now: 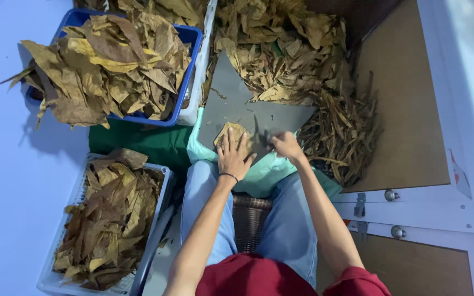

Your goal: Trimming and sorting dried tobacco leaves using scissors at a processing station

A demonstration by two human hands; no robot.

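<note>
Pale blue floor (1, 181) on the left, white cabinet doors with brown panels (407, 126) on the right. Down on a wicker seat (250, 216), in jeans, a grey board (237, 104) propped across a mint-green cloth (264, 170) on the lap. Left hand (232, 153) spread flat, fingers apart, pressing a dried tan leaf (231, 131) onto the board. Right hand (286, 145) just beside it, grip closed round something small and dark — what, cannot tell. Behind the board, a big loose heap of dried leaves (281, 44); to its right, a pile of stripped stems (341, 131). Upper left, a blue crate (185, 82) overflowing with brown leaves, a white bin (198, 77) pressed against it. Lower left, a white slatted basket (152, 246) full of darker leaves. Green mat (149, 142) between the containers. No labels showing on any of them.
</note>
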